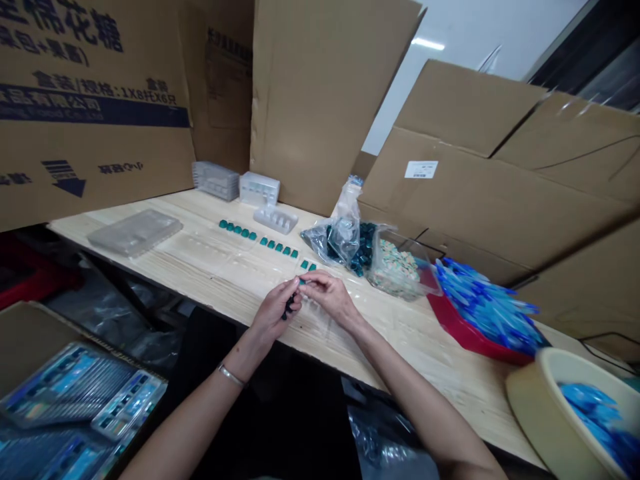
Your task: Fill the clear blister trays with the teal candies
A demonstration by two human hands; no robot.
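Note:
My left hand is closed around several small dark green pieces near the table's front edge. At its thumb and fingertips is one small green piece, which the fingers of my right hand pinch from the other side. Just beyond the hands, similar green blocks lie in a broken row of short groups slanting across the table. What these pieces are is too small to tell. A clear plastic bag of dark green pieces lies behind my right hand, beside a clear tub of small pale pieces.
Clear plastic trays stand at the back, and a flat clear case lies left. Blue plastic items fill a red tray and a cream bucket at right. Cardboard walls the back. Packed blister sets sit in a box lower left.

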